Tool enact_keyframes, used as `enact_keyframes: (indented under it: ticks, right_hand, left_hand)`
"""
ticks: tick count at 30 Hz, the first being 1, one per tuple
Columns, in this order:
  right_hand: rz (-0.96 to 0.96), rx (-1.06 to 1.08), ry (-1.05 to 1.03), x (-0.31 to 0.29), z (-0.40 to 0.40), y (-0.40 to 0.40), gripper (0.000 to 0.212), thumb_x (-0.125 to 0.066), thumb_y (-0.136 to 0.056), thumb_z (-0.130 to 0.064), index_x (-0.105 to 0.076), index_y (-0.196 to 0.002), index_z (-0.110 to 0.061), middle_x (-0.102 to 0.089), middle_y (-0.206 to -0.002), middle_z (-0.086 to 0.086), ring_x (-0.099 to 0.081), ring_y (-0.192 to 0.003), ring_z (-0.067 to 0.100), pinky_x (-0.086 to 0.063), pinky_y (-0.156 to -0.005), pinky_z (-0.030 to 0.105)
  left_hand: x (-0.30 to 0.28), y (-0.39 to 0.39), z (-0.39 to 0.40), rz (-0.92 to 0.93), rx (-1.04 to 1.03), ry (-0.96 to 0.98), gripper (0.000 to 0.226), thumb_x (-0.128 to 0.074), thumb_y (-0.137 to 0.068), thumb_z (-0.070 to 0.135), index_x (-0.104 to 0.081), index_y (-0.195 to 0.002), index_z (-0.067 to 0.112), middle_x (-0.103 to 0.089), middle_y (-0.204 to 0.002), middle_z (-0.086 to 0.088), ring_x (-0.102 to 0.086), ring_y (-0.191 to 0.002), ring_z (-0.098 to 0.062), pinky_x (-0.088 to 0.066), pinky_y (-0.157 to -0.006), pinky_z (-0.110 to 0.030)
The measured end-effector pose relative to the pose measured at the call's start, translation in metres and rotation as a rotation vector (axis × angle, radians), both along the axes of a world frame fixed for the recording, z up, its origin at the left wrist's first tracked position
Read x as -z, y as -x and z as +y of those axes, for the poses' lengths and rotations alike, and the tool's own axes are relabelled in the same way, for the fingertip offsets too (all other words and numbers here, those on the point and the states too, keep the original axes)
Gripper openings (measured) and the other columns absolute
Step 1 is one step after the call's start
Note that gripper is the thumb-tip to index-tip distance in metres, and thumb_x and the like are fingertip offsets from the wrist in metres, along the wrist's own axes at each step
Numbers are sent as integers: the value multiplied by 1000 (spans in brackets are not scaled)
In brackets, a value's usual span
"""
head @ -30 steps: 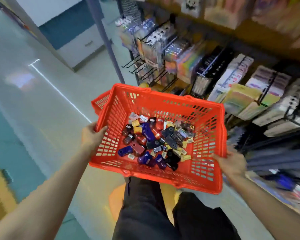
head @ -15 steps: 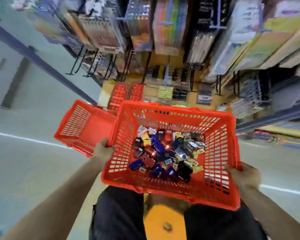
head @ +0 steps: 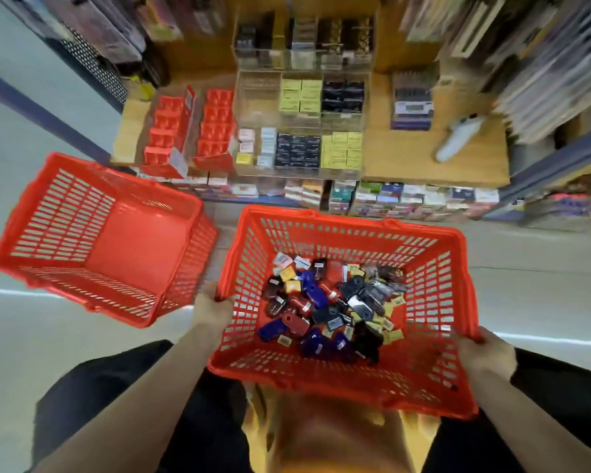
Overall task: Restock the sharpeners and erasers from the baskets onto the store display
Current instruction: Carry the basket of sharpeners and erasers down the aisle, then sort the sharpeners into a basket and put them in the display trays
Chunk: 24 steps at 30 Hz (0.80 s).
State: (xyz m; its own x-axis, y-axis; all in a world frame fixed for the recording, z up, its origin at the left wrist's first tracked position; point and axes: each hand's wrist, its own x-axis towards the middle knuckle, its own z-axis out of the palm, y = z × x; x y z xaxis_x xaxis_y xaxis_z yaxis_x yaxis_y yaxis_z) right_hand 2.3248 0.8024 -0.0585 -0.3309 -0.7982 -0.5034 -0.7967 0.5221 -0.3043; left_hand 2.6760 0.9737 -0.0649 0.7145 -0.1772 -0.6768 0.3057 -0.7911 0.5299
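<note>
Sharpeners and erasers [head: 331, 308]: mixed pile of blue, red, black and yellow pieces lying on the floor of the right red basket [head: 434, 377], held up in front of the person over their lap.

Left to right:
- Second red basket [head: 48, 233] at left, tilted; only its bare red bottom shows. Sits just beside the held basket, by its left wall.
- Left hand [head: 212, 307] grips the held basket's left rim, fingers curled over the edge.
- Held basket centre-right, slightly tilted, stock bunched toward its middle.
- Right hand [head: 485, 356] grips the near-right corner of the rim, fingers curled round it.

Beyond the baskets, the store display [head: 423, 158]: wooden shelf with two red tiered trays [head: 191, 131] at left, clear compartment bins [head: 301, 131] in the middle holding yellow, black and white small boxes, a stack of dark boxes [head: 411, 107] further right, then a white object [head: 458, 138] lying on bare wood; cannot tell what it is. A row of small boxes [head: 389, 198] lines the shelf's front edge. Hanging packs above are blurred.
</note>
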Motion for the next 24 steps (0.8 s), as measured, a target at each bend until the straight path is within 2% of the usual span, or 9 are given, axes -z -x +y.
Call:
enact_keyframes:
  ticks: [2,5,10,15,18,21,24]
  right_hand:
    - [2,8,9,34,-2,-2,31,-70,-85,-26,-72,-106,-4,-69,-94,23,-63,-91,42,-50,-83,40]
    - [-4,19,27,71,-4,-8,30,-69,-86,-21,-70,-108,-1,-69,-97,25,-63,-94,43,-50,-83,40]
    - [-88,24,113,108,-1,-18,25,-68,-86,-21,-71,-106,-7,-71,-91,21,-66,-84,39,-54,-78,41]
    - [-107,-19,208,119,-31,-34,24,-69,-84,-16,-69,-103,-1,-70,-96,25,-65,-89,43,-50,-80,41]
    - [-129,-29,188,118,-42,-37,25,-69,-82,-16,-69,-103,-3,-70,-97,24,-66,-90,42,-53,-84,45]
    - [-158,-73,198,122,-65,-40,28,-70,-81,-17,-68,-105,-3,-70,-100,24,-66,-94,41,-53,-86,47]
    - [-131,-193,148,108,-81,-43,35,-71,-83,-16,-65,-115,-3,-68,-108,24,-64,-101,39,-49,-86,41]
  left_hand:
    - [30,3,-1,-12,-23,23,26,-54,-93,-2,-60,-113,13,-67,-105,-10,-64,-89,-28,-54,-86,-41]
    - [63,3,-1,-47,-39,23,28,-56,-91,0,-61,-117,9,-67,-101,-11,-63,-85,-27,-54,-83,-39]
    - [94,-11,-7,-83,-41,61,32,-61,-84,0,-63,-115,5,-69,-100,-14,-67,-87,-30,-55,-84,-42]
    - [115,-25,-26,-208,-13,85,34,-58,-81,-2,-66,-113,4,-70,-98,-20,-68,-87,-32,-55,-80,-40]
    - [118,-26,-31,-242,42,102,35,-55,-79,-6,-66,-112,0,-70,-100,-24,-68,-90,-36,-56,-82,-46]
    - [121,-32,-42,-317,175,37,36,-58,-84,0,-61,-120,-2,-67,-110,-27,-64,-103,-40,-49,-90,-43]
    - [115,-33,-46,-352,319,-73,40,-62,-90,12,-52,-127,-1,-61,-120,-26,-57,-113,-40,-42,-92,-38]
